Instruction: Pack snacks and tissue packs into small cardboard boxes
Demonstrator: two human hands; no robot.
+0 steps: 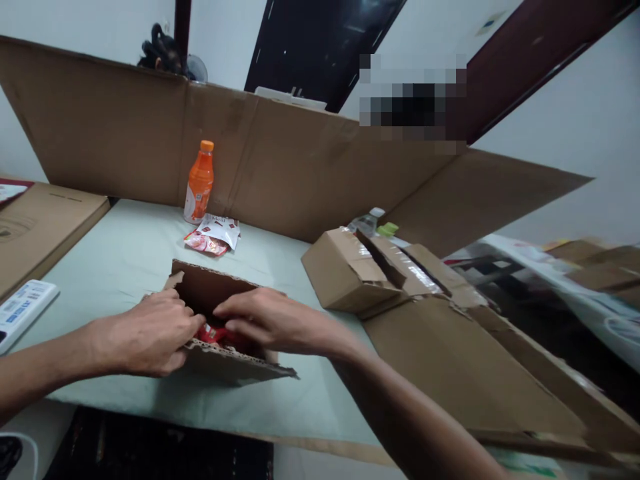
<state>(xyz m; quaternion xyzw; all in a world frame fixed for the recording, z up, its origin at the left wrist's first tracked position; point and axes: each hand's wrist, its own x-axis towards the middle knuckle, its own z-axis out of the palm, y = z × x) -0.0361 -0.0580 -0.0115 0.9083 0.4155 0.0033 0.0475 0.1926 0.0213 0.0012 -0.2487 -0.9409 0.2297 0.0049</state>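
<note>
A small open cardboard box [235, 365] sits near the front of the table with its flaps up. At its left side, my left hand [157, 333] is closed with curled fingers over the box's edge. My right hand [265, 320] reaches over the opening from the right, its thumb and forefinger apart and its other fingers partly hidden. Inside the box, just below the fingers of both hands, lies a red packet [214, 335]. Whether my right hand touches that packet, I cannot tell.
Behind the box stand an orange drink bottle [199, 183] and snack packets [215, 235]. Cardboard boxes [350, 270] fill the right side, with bottles [369, 222] behind them. A white power strip [27, 313] lies left. A tall cardboard screen [300, 167] borders the back; a person's hair shows above it.
</note>
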